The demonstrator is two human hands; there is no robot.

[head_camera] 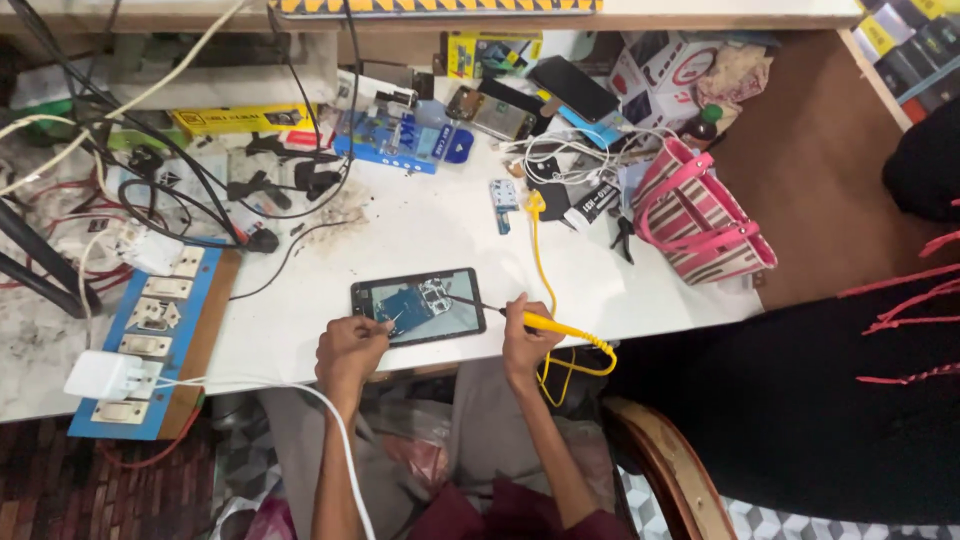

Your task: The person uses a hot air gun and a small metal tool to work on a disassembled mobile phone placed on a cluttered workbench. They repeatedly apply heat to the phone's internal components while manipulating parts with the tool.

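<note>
Opened black rectangular tablet [418, 306], circuit boards exposed, lies at the white table's [420, 225] near edge, long axis 9-to-3. Right hand [527, 341] at 3 pinches yellow-handled soldering iron [530, 320], tip on board. Left hand [350, 345] at 8, fingers curled, pinching a thin tool.

An opened phone [419, 306] lay flat near the front edge of the white bench [430, 230], its back cover off, showing a blue board and metal parts inside a dark frame. A soldering iron [520, 320] with a yellow handle lay angled across the phone's right end, its thin dark tip pointing left over the exposed insides, its yellow cord looping away to the right.
</note>
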